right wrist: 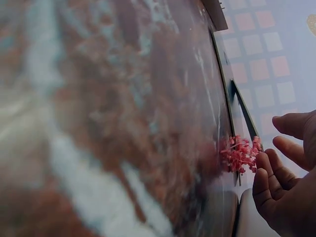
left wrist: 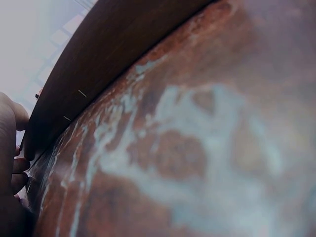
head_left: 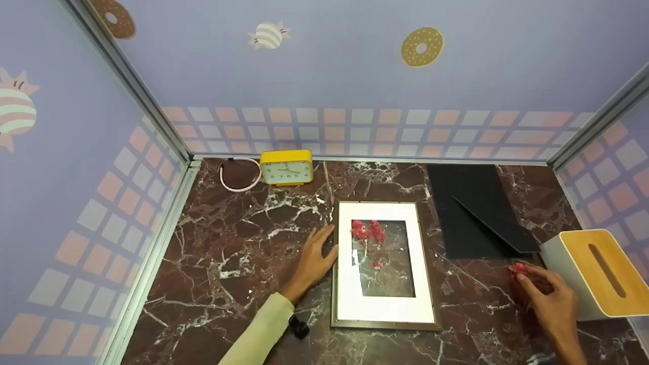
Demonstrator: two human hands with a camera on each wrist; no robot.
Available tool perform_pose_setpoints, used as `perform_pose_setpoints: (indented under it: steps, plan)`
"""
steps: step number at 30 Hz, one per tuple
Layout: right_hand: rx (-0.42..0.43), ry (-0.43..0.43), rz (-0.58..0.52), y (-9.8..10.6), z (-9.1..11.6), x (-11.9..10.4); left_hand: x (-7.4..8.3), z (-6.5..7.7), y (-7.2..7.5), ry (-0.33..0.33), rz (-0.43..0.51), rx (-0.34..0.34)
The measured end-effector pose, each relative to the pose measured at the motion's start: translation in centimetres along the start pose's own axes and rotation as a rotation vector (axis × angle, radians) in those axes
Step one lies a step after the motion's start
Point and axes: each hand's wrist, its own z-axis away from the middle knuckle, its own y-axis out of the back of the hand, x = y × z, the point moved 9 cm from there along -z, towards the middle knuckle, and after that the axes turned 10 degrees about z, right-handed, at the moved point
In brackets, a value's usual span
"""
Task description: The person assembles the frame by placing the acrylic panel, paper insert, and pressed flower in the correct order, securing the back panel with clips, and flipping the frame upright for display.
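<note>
2 pale marks (left wrist: 82, 93) on side of frame (head_left: 418, 253) show only in L-wrist cam; L hand (head_left: 313, 259), fingers relaxed, touches it, R hand (head_left: 553, 299), R of it, pinches red blossom (right wrist: 239, 154)

The head view looked forward and down; close wrist views skimmed the tabletop (head_left: 203, 284), the right sharing the flower (right wrist: 240, 154).

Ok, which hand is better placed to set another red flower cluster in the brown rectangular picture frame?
Right, probably: the right hand pinches a red flower cluster. The left hand holds no flowers and rests against the left edge of the frame, better suited to steadying it.
</note>
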Motion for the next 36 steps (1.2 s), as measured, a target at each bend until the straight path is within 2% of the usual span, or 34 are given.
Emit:
perform_pose_setpoints:
  steps: [8, 17, 23, 27, 36]
  plan:
    - [0.024, -0.017, 0.045, 1.1, 1.0, 0.8, 0.2, -0.1, 0.1, -0.038, -0.022, 0.02]
    - [-0.044, -0.08, 0.144, 0.3, 1.8, 2.1, 0.4, -0.2, 0.1, -0.078, -0.03, 0.026]
    - [-0.065, -0.101, 0.235, -0.2, 1.8, 2.2, 0.3, -0.1, 0.1, -0.077, -0.04, 0.03]
    - [-0.074, -0.103, 0.289, -0.3, 1.6, 2.2, 0.1, -0.1, 0.0, -0.052, -0.041, 0.024]
    - [-0.119, -0.055, 0.384, -0.8, 0.9, 2.0, 0.0, 0.0, 0.1, -0.034, -0.041, 0.021]
